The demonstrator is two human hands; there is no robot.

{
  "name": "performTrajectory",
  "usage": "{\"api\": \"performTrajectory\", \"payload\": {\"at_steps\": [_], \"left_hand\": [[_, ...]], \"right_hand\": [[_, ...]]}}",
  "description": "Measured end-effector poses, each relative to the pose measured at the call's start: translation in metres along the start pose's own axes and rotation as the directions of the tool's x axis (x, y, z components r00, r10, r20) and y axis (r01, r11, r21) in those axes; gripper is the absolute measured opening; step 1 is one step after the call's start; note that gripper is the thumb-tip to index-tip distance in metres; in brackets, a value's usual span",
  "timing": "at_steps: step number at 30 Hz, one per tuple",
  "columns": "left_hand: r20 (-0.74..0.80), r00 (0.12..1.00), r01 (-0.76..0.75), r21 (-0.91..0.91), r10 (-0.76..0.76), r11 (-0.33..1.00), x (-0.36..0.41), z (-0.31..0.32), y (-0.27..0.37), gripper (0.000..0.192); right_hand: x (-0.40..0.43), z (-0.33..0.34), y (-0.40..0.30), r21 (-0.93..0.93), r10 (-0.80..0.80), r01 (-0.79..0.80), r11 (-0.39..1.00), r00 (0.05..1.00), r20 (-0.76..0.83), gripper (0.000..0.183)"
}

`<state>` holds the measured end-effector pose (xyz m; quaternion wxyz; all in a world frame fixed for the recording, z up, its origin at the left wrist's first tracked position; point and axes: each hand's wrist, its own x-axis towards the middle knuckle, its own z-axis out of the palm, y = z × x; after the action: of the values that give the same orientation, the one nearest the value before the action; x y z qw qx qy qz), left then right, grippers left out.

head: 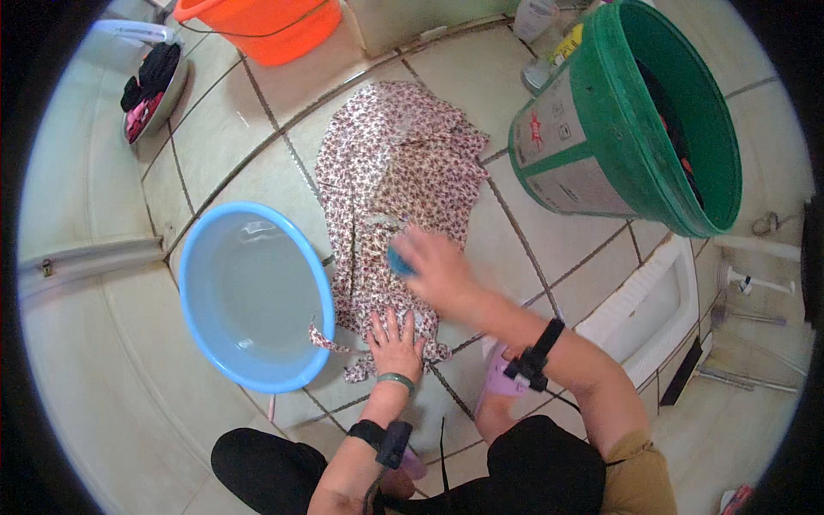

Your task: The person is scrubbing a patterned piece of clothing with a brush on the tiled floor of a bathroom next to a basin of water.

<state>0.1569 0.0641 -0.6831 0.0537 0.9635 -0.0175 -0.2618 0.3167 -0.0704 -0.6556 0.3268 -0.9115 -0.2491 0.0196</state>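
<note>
A floral-print fabric garment (412, 154) lies spread on the tiled floor in front of me, wet-looking, with a narrow fabric strip (328, 342) from it hanging over the basin's rim. My left hand (394, 344) rests flat on its near end, fingers spread, holding nothing. Over the garment's middle, my right hand (438, 270) is blurred by motion and grips a small blue object (399, 262), perhaps a scrubbing brush; the fingers hide most of it. To the left stands a light blue plastic basin (185, 290) of cloudy water (264, 302).
A green plastic bucket (599, 141) with dark cloth inside stands at the right, near a squat toilet (650, 315). An orange bucket (270, 32) is at the back. Far left, a basin (170, 96) holds dark and pink clothes (151, 80). Bottles (534, 19) stand behind the green bucket.
</note>
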Motion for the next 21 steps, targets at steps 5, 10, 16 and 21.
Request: {"api": "performTrajectory", "payload": {"at_steps": [5, 10, 16, 21], "left_hand": [[0.355, 0.934, 0.042, -0.017, -0.034, 0.999, 0.017, -0.009, 0.013, 0.061], [0.148, 0.988, 0.039, -0.043, -0.032, 0.998, 0.008, 0.001, -0.003, 0.063], [0.264, 0.964, 0.053, -0.068, -0.033, 0.996, 0.009, 0.003, -0.002, 0.063], [0.117, 0.992, -0.032, -0.085, 0.042, 0.996, 0.012, 0.012, -0.003, 0.066]], "right_hand": [[-0.015, 0.053, 0.032, -0.182, -0.423, 0.447, 0.876, 0.893, 0.155, 0.060], [0.107, -0.019, 0.097, -0.528, -0.081, -0.018, 0.849, 0.983, -0.163, 0.041], [0.014, 0.047, 0.018, -0.069, -0.420, 0.427, 0.902, 0.903, 0.096, 0.034], [0.083, 0.014, 0.061, -0.242, -0.513, 0.532, 0.812, 0.847, 0.140, 0.049]]}}
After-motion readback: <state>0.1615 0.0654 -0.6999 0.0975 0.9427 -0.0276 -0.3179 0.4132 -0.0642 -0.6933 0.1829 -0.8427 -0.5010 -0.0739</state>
